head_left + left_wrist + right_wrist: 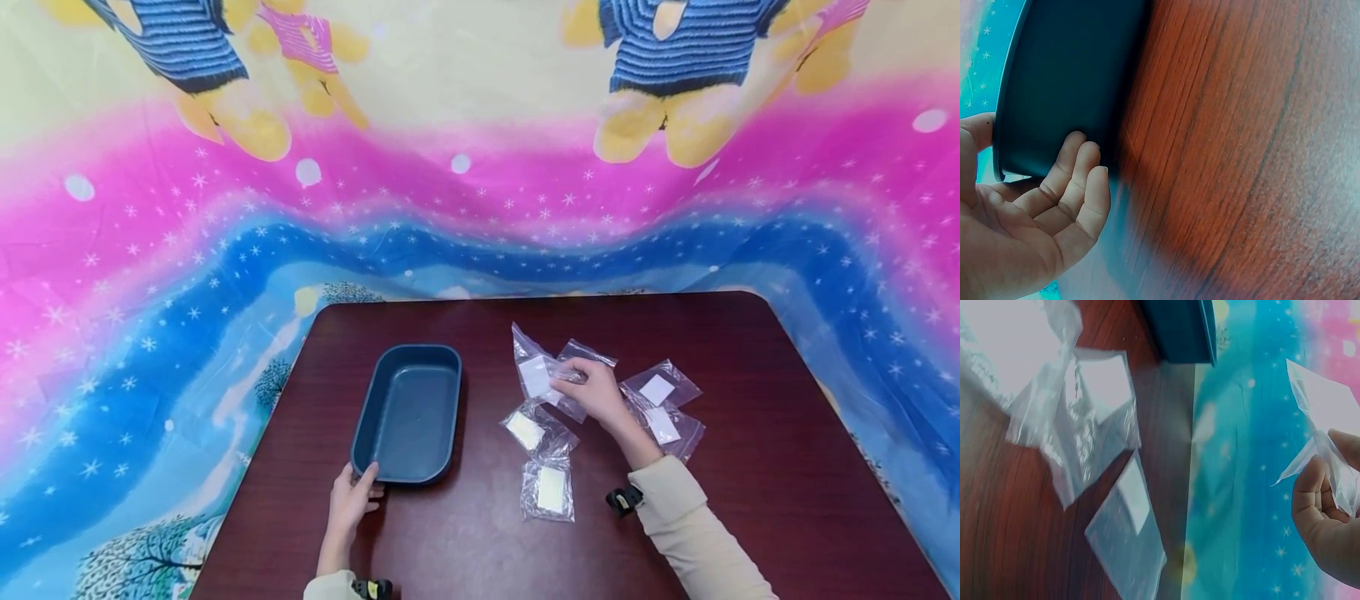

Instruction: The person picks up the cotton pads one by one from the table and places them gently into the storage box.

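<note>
My right hand [600,392] pinches a clear plastic bag [531,375] with a white card-like piece inside, raised above the table. In the right wrist view, thumb and fingertips crumple the edge of this bag. My left hand [348,504] grips the near left corner of a dark blue-grey rectangular tray [416,408], thumb over the rim and fingers bent against its outer wall. Nothing lies inside the tray. Two similar bags lie near me, an upper bag [527,429] and a lower bag [551,492]. Another bag [592,352] lies behind the right hand, partly hidden.
To the right of the right hand, a far bag [658,388] and a near bag [666,427] overlap on the dark red-brown wooden table [480,550]. A colourful printed cloth [465,200] hangs behind the table and down its sides.
</note>
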`<state>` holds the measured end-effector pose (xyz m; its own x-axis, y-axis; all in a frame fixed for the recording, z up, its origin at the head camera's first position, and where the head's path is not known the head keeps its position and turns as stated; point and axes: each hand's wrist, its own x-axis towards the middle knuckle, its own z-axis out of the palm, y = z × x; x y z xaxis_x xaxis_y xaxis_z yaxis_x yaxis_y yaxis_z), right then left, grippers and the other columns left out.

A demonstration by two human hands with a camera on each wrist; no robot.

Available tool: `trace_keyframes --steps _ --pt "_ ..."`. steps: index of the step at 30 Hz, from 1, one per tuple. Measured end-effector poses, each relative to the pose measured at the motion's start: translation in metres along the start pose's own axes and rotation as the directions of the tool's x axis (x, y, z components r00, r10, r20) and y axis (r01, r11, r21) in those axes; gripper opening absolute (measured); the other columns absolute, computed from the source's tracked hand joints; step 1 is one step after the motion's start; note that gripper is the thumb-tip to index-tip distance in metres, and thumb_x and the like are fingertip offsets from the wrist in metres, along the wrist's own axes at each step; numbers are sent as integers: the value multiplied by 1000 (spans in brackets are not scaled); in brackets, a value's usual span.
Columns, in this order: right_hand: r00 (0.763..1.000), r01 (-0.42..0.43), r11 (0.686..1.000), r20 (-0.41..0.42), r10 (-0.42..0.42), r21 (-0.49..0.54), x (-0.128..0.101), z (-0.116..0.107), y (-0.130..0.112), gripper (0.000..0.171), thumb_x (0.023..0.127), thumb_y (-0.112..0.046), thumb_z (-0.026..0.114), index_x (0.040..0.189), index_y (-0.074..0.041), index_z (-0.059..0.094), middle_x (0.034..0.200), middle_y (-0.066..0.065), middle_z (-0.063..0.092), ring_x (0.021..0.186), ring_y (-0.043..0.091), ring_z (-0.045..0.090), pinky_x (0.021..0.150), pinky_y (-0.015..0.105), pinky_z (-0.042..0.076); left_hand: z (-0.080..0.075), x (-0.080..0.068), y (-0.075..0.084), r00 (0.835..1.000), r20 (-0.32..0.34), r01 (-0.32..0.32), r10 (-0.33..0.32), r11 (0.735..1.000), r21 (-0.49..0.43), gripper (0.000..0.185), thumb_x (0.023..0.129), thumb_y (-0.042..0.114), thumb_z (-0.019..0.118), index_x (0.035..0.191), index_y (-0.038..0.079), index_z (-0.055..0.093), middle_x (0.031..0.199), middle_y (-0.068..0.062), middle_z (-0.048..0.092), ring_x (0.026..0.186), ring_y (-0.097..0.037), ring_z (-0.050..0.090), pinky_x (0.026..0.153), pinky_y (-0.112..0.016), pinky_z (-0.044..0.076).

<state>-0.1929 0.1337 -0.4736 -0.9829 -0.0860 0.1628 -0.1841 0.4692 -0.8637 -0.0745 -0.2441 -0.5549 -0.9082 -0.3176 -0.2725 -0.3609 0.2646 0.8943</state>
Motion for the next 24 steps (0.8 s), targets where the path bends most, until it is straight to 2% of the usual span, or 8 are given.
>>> trace_keyframes --steps 6,11,24 --pt "998 44 999 34 -45 11 6 17 -12 17 73 -12 75 85 -3 67 86 10 66 67 16 52 62 30 44 0 0 1 1000 -5 3 -3 1000 -15 49 94 24 50 130 -7 37 92 -24 61 75 -28 63 61 -38 52" --pt "997 68 997 39 -69 36 12 37 -20 16 71 -9 76 82 -2 67 84 10 67 79 21 58 73 34 45 -1 -1 1 1000 -5 6 -6 1000 -18 51 94 25 51 131 -6 37 91 -23 61 75 -28 63 62 -38 52" --pt "991 113 994 69 -112 -13 25 87 -35 17 68 -13 78 80 -6 69 77 4 66 71 19 58 67 31 46 1 0 0 1000 -5 7 -7 1000 -16 50 94 24 50 131 -6 37 91 -22 61 75 -27 63 62 -38 52"
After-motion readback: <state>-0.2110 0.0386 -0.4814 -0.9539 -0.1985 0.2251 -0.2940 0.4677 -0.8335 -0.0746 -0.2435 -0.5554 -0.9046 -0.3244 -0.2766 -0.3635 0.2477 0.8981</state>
